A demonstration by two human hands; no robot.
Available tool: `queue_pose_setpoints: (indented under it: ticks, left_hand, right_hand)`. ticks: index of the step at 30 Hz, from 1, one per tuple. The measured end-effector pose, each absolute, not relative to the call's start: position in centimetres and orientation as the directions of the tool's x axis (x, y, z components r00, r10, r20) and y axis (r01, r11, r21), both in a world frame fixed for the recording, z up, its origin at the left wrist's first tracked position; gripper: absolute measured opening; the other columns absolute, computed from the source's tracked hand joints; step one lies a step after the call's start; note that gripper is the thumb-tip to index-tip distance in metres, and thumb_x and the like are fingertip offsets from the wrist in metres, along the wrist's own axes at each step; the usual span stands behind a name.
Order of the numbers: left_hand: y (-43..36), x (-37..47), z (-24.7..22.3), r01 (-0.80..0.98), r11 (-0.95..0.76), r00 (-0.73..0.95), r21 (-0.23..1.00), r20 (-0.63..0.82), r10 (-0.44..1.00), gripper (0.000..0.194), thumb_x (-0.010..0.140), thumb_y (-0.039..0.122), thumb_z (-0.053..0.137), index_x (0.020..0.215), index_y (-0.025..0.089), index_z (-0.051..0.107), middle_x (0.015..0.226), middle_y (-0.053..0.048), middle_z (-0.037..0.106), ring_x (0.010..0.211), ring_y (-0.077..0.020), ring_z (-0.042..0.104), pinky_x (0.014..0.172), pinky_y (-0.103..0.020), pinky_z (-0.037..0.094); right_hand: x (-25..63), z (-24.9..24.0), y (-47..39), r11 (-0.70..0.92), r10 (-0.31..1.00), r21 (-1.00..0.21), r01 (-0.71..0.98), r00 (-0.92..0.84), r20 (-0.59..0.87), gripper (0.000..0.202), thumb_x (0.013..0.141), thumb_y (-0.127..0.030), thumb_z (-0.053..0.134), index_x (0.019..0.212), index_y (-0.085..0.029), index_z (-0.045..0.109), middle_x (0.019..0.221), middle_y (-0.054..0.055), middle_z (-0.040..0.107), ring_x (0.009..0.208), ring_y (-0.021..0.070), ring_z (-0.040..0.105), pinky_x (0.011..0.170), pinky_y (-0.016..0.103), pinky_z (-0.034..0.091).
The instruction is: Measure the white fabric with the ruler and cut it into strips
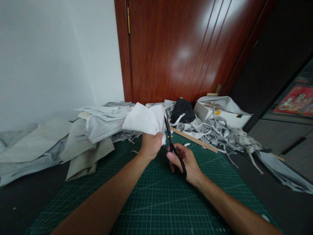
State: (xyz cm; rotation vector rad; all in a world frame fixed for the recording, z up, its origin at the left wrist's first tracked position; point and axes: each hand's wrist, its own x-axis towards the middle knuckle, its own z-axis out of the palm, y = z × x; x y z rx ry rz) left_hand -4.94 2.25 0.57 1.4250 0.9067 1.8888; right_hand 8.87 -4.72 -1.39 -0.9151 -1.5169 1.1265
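Note:
A piece of white cloth is bunched in my left hand, raised over the green cutting mat. Its upper part spreads out to the left above the fist. My right hand grips black-handled scissors by the handles, just right of the cloth. The blades point away from me, along the cloth's right edge. Whether they touch the cloth is unclear.
Folded grey and beige fabric lies at the left. Behind the mat are a wooden ruler, a black cloth, tangled grey strips and a white box. A red-brown door stands behind.

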Motion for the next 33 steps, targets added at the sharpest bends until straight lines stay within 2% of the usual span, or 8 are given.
queue_pose_setpoints:
  ticks: [5,14,22,27,33]
  left_hand:
    - [1.7,-5.1,0.5,0.062,-0.595,-0.205,0.802,0.593,0.778,0.049,0.07,0.013,0.058,0.116,0.018,0.074,0.128,-0.008,0.076,0.132,-0.032,0.065,0.123,-0.047,0.041]
    - [1.3,-5.1,0.1,0.211,-0.56,-0.121,0.801,0.59,0.799,0.035,0.076,0.017,0.057,0.104,0.019,0.077,0.109,-0.008,0.081,0.124,-0.0324,0.069,0.12,-0.047,0.044]
    - [1.2,-4.9,0.3,0.179,-0.605,-0.079,0.776,0.625,0.777,0.059,0.074,0.016,0.06,0.132,0.023,0.069,0.123,-0.006,0.078,0.136,-0.0288,0.063,0.126,-0.042,0.038]
    - [1.1,-4.8,0.2,0.099,-0.608,-0.096,0.788,0.616,0.782,0.062,0.072,0.015,0.062,0.133,0.023,0.069,0.123,-0.007,0.078,0.135,-0.0314,0.063,0.128,-0.046,0.034]
    - [1.1,-4.8,-0.2,0.054,-0.592,-0.106,0.804,0.594,0.798,0.057,0.073,0.016,0.064,0.129,0.024,0.071,0.124,-0.007,0.078,0.141,-0.0307,0.059,0.13,-0.045,0.031]
  right_hand:
    - [8.8,-1.1,-4.8,0.268,0.941,-0.963,0.014,-0.217,0.258,0.055,0.077,-0.065,0.084,0.097,-0.019,0.061,0.056,-0.008,0.056,0.041,0.0106,0.051,0.04,0.022,0.038]
    - [9.2,-1.3,-4.4,0.285,0.945,-0.959,-0.013,-0.162,0.283,0.05,0.076,-0.059,0.086,0.095,-0.019,0.062,0.055,-0.007,0.056,0.041,0.0114,0.051,0.039,0.022,0.037]
    - [9.3,-1.2,-4.3,0.293,0.945,-0.956,-0.015,-0.147,0.292,0.049,0.077,-0.058,0.087,0.094,-0.018,0.064,0.055,-0.007,0.057,0.041,0.0117,0.05,0.039,0.023,0.036]
    - [9.3,-1.2,-4.3,0.292,0.949,-0.956,-0.001,-0.125,0.29,0.049,0.078,-0.061,0.085,0.092,-0.019,0.064,0.052,-0.006,0.056,0.041,0.012,0.049,0.039,0.023,0.036]
    - [9.6,-1.4,-4.3,0.277,0.953,-0.961,-0.002,-0.124,0.275,0.051,0.078,-0.063,0.085,0.094,-0.02,0.063,0.052,-0.006,0.057,0.04,0.0116,0.047,0.039,0.023,0.033]
